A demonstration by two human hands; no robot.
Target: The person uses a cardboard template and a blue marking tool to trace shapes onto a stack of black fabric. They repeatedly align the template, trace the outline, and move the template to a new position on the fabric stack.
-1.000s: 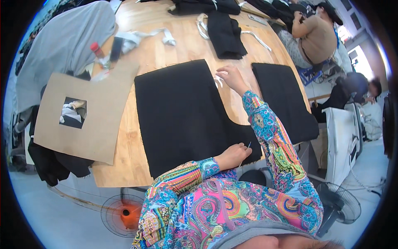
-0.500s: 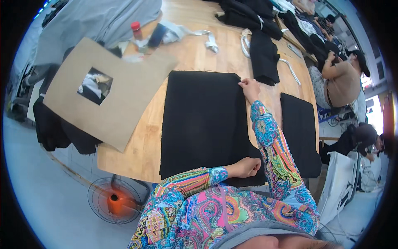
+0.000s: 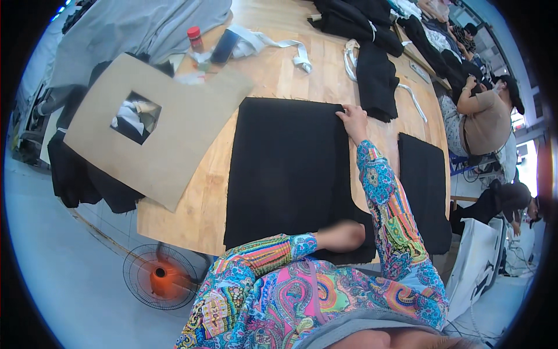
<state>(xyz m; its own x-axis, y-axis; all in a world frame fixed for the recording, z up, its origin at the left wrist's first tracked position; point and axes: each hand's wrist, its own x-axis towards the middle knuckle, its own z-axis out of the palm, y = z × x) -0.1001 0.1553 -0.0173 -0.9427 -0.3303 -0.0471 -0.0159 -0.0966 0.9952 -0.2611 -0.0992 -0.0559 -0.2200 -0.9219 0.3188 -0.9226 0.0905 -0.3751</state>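
A large black fabric piece (image 3: pixel 282 168) lies flat on the wooden table in front of me, its lower right part curving outward. At its far right corner, my right hand (image 3: pixel 353 123) pinches the fabric edge between thumb and fingers. My left hand (image 3: pixel 342 236) is over the near right part of the same piece, close to my body. Motion smears its fingers, so their pose is unclear.
Left of the fabric lies a tan cardboard pattern (image 3: pixel 168 139) with a square hole. Beyond it are a red-capped bottle (image 3: pixel 195 38) and white strips (image 3: pixel 256 42). More black pieces (image 3: pixel 424 186) lie right. An orange fan (image 3: pixel 163 278) stands below; a person (image 3: pixel 487 113) sits right.
The left hand has become blurred with motion near the same spot. My right hand stays at the corner, its fingers slightly shifted. The whole view has moved a little.
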